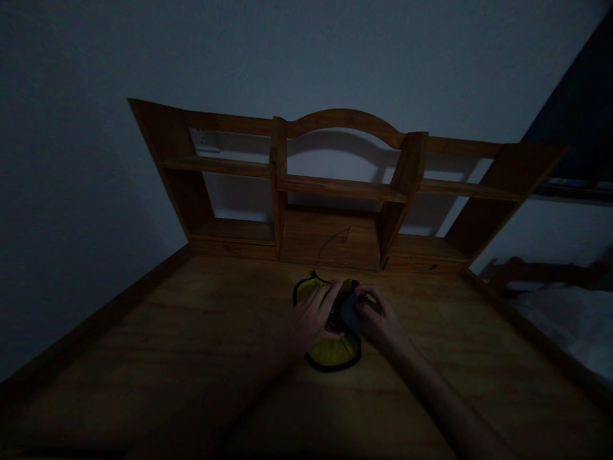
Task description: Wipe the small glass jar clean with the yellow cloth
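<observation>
A yellow cloth piece with black trim (330, 351) lies on the wooden desk (201, 345) in dim light. My left hand (313, 319) rests on its upper left part with the fingers stretched flat. My right hand (378, 319) sits at its right side with curled fingers pinching a dark part (349, 313) near the middle of the cloth. What that dark part is I cannot make out.
A wooden shelf unit (335, 185) with open compartments stands at the back of the desk against a pale wall. A raised rim (96, 319) runs along the desk's left side. To the right, beyond the desk edge, lies white bedding (569, 319).
</observation>
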`<state>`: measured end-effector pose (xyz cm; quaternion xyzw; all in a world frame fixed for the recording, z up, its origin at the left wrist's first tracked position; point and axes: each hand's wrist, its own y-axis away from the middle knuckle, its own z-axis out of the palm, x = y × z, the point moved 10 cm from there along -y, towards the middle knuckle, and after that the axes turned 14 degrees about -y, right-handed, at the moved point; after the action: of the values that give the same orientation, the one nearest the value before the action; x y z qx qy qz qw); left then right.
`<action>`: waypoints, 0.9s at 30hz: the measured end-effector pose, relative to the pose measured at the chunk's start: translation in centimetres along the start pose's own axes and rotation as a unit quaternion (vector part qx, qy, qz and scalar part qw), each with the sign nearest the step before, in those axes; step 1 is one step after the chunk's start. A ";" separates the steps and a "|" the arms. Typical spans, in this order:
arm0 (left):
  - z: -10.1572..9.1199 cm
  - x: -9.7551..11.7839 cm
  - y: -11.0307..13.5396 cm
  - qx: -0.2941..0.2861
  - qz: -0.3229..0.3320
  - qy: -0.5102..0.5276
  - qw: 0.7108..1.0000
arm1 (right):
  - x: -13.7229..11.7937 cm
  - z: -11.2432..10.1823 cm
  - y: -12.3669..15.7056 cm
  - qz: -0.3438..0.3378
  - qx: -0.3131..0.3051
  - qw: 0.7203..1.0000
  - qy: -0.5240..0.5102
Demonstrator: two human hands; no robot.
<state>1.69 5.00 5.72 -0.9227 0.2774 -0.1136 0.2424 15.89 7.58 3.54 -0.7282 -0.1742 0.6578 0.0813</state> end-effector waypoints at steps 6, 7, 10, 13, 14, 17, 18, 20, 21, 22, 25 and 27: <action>0.2 -0.6 -0.1 -0.011 -0.017 -0.015 1.000 | 3.1 0.5 0.1 0.126 0.012 0.978 -0.164; 0.2 -0.6 -0.1 -0.010 -0.013 -0.019 1.000 | 3.4 0.6 0.2 0.137 0.014 0.975 -0.176; 0.1 -0.1 -0.2 -0.009 0.014 -0.035 0.999 | 3.9 0.8 0.2 0.160 0.023 0.969 -0.186; -0.1 0.5 -0.1 -0.011 0.039 -0.058 0.998 | 4.1 1.0 0.3 0.176 0.022 0.969 -0.171; -0.1 0.8 0.0 -0.012 0.046 -0.064 0.997 | 4.1 1.1 0.3 0.176 0.019 0.970 -0.166; -0.2 1.3 0.0 -0.017 0.061 -0.082 0.995 | 3.8 1.1 0.2 0.152 0.008 0.979 -0.139; -0.2 1.4 0.1 -0.018 0.065 -0.086 0.994 | 3.6 1.1 0.2 0.136 0.005 0.983 -0.122; -0.2 1.6 0.1 -0.021 0.069 -0.091 0.993 | 3.0 0.8 0.2 0.104 0.004 0.992 -0.075; -0.1 1.6 0.1 -0.023 0.070 -0.090 0.993 | 2.6 0.7 0.2 0.088 0.005 0.995 -0.049; -0.1 1.7 0.1 -0.022 0.070 -0.087 0.993 | 2.2 0.6 0.1 0.071 0.008 0.997 -0.024; -0.1 1.5 0.0 -0.014 0.061 -0.072 0.995 | 0.8 0.4 0.1 0.027 0.017 0.999 0.042; 0.0 1.2 0.0 -0.009 0.044 -0.064 0.997 | 0.0 0.5 0.1 0.012 0.018 0.997 0.067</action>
<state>2.68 4.27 5.83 -0.9171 0.3029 -0.0413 0.2557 15.39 7.44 3.42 -0.7714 -0.1475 0.6112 0.0977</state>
